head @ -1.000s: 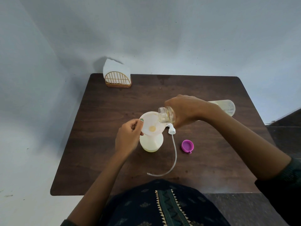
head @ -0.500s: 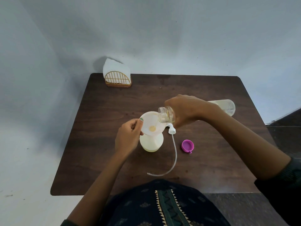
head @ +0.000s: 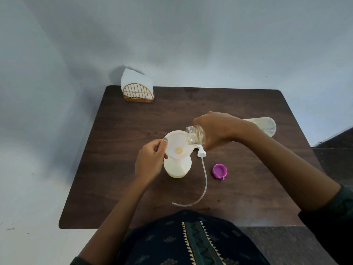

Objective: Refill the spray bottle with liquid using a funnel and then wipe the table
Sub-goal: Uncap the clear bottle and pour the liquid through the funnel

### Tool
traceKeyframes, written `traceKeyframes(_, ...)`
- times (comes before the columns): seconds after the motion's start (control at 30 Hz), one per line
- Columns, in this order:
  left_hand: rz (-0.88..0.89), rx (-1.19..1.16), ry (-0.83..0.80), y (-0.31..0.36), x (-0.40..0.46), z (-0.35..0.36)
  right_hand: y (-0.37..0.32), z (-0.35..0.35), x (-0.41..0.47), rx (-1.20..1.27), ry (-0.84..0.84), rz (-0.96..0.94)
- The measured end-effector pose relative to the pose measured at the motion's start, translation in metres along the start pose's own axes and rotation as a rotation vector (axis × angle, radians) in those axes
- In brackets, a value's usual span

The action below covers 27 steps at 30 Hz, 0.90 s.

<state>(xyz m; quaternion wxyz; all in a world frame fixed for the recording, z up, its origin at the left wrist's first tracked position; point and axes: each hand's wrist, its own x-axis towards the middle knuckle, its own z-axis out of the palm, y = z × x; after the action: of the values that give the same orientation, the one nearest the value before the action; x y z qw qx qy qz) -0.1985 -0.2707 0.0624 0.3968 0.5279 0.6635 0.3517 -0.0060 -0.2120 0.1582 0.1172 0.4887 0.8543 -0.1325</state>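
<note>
Here the fingers [head: 162, 145] of the left hand [head: 150, 161] pinch the rim of the white funnel [head: 176, 145], steadying it in the neck of the spray bottle [head: 177, 166], which stands upright near the middle of the counter [head: 248, 197]. The right hand [head: 217, 131] is clenched around a clear refill bottle [head: 267, 126], tipped nearly flat with its open mouth over the funnel's right edge. This looks like the pouring step: pale liquid pools in the funnel and a shallow layer shows in the spray bottle. Next, I judge, the pour needs a slow, steady tilt. Both forearms reach in from below, the right crossing higher. The sprayer head with tube [head: 203, 169] and a purple cap [head: 219, 170] lie just right of the bottle.
</note>
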Motion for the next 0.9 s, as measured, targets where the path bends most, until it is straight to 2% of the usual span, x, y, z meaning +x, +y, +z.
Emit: traceKeyframes(0.9,0.012,0.002,0.006,0.0017,0.0007,0.0015,0.0015,-0.0031,-0.0008,-0.019,0.009,-0.019)
